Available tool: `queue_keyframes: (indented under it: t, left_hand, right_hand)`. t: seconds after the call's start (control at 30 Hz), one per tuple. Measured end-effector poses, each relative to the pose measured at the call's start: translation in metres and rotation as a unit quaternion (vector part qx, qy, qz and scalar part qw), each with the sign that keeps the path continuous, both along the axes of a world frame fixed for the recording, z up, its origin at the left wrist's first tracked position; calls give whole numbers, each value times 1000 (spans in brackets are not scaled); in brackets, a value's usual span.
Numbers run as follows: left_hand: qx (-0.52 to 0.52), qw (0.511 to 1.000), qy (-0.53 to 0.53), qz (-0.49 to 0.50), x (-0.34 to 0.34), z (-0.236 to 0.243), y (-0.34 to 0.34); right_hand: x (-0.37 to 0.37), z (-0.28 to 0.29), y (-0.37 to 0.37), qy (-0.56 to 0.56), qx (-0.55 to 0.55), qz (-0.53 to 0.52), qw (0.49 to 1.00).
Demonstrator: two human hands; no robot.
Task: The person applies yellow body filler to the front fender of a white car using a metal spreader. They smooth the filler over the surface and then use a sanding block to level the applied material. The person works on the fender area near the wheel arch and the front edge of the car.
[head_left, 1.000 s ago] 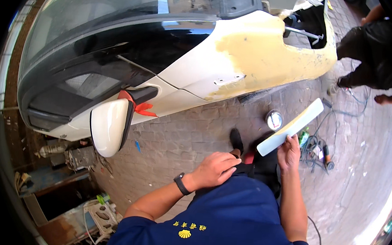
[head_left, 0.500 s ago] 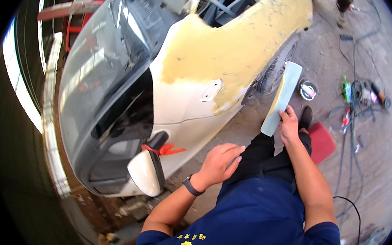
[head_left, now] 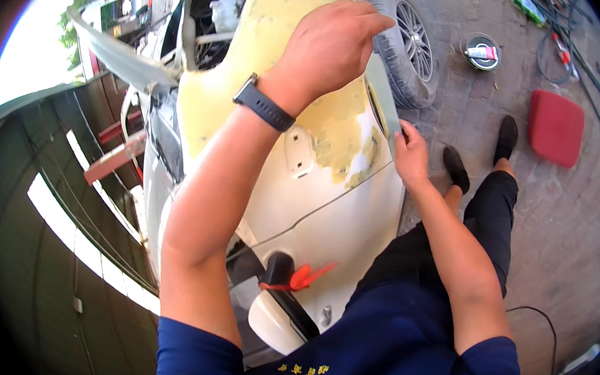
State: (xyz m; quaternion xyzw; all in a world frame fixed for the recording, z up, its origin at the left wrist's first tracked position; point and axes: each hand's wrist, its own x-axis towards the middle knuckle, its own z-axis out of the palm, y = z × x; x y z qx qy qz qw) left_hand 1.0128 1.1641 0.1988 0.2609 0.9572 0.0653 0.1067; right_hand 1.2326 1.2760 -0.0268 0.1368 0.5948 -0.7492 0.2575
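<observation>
My right hand (head_left: 411, 154) is closed around the near end of a long, flat pale-blue sanding board (head_left: 386, 99), which stands at the outer edge of the car's fender (head_left: 325, 133). Yellow filler covers much of this panel, with bare white and grey patches near the lower end. My left hand (head_left: 332, 45), a dark watch (head_left: 267, 107) on its wrist, is raised over the yellow area. Its back faces up and one finger or the thumb points right. The other fingers are mostly hidden beneath, and so is the board's far end.
A wheel (head_left: 410, 44) stands beyond the board. Right of it are an open tin (head_left: 481, 52) with a tube across it, a red stool (head_left: 555, 129) and several hoses (head_left: 590, 76). A white wing mirror (head_left: 272, 323) tied with red ribbon (head_left: 303, 276) sticks out near my body.
The sanding board has moved left from above the floor to the fender's edge with my right hand. My left hand has risen from beside my lap to above the yellow panel. My view has shifted.
</observation>
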Motion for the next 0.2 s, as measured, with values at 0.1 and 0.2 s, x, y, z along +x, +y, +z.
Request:
queue_keyframes:
  t: [0.1,0.2]
  left_hand:
    - [-72,986,-113,-97,-3,-40,5]
    - [-196,936,-227,-183,9,-80,8]
  right_hand:
    - [13,-7,-16,-10,-3,-3,1000]
    - [16,-21,-23,-16,-12,6,1000]
